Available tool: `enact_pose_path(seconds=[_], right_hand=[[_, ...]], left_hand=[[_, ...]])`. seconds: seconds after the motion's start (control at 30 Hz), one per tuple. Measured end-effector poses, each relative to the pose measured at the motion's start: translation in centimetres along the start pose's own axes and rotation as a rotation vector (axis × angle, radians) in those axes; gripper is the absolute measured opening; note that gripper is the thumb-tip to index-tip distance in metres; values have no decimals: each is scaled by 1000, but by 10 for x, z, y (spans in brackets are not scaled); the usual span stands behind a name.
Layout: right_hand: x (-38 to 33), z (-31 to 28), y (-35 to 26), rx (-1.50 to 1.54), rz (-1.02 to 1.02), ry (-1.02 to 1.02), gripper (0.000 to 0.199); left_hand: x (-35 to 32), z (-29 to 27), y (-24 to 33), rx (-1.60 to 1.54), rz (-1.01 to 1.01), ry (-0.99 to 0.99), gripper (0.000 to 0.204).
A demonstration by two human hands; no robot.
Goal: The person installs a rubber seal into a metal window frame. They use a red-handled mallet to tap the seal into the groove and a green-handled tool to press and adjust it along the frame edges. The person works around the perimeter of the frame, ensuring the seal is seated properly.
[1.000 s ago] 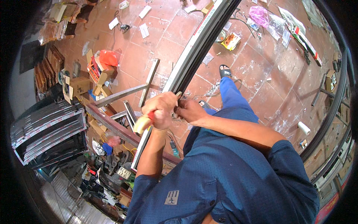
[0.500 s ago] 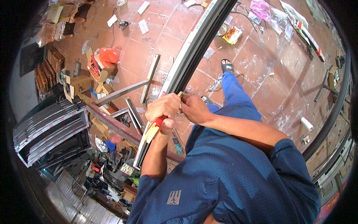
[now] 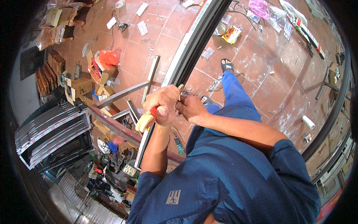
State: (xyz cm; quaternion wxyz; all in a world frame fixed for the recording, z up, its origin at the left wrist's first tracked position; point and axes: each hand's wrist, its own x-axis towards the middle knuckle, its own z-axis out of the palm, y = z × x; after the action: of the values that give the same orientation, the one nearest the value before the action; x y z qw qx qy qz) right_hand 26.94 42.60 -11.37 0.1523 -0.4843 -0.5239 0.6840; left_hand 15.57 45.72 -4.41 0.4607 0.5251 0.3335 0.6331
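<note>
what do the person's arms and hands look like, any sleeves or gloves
Both hands are bare, with no gloves: left hand, right hand. The forearms are uncovered; blue shirt sleeves are rolled up near the elbows. No watch or rings can be seen.

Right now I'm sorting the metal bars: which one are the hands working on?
The long dark profile running diagonally up; left hand grips a yellow-handled tool against it. The grey bars lie untouched on the floor.

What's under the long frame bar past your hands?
Under the long frame bar shows red tiled floor with scattered scraps. The left hand and right hand cover the bar's near stretch.
</note>
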Motion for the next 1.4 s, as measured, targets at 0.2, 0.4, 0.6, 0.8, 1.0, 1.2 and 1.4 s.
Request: enact_pose_path(seconds=[0.2,0.4,0.6,0.8,1.0,1.2,1.4], right_hand=[[1,-3,-3,-23,12,-31,39],[5,0,4,-4,-21,8,38],[1,-8,-4,18,47,-73,37],[2,-8,-2,153,-71,33,37],[7,-4,5,215,-32,85,39],[9,-16,0,154,-56,133,36],[18,-31,-5,185,78,-41,35]], left_hand=[[-9,-13,-7,-80,-8,23,55],[-18,-17,2,-60,-38,-8,52],[9,-5,-14,-106,-55,-10,53],[-16,-13,4,-1,-36,0,55],[-4,-10,-2,-40,-68,13,56],[8,-1,-9,-45,-37,2,55],[16,-1,-14,-123,-58,37,53]])
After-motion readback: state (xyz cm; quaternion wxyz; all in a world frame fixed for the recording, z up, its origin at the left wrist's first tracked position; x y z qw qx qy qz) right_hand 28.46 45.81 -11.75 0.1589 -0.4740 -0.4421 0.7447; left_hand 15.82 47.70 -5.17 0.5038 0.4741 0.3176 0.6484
